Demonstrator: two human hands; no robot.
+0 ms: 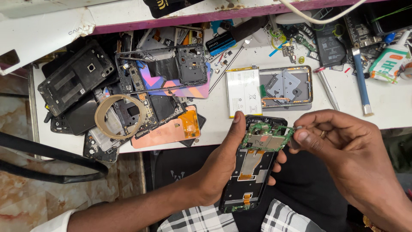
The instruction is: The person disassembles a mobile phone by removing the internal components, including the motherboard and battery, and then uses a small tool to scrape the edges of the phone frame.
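opened phone (pixel 251 172), green circuit board (pixel 265 136) inside

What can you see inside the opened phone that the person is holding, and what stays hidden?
Inside the opened phone sit a green circuit board near the top, a copper flex strip down the middle and a small connector at the bottom. The left hand covers its left edge; whatever lies under the board is hidden.

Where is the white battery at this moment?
In the head view, the white battery lies on the white table, above the opened phone in the left hand, beside a grey phone frame.
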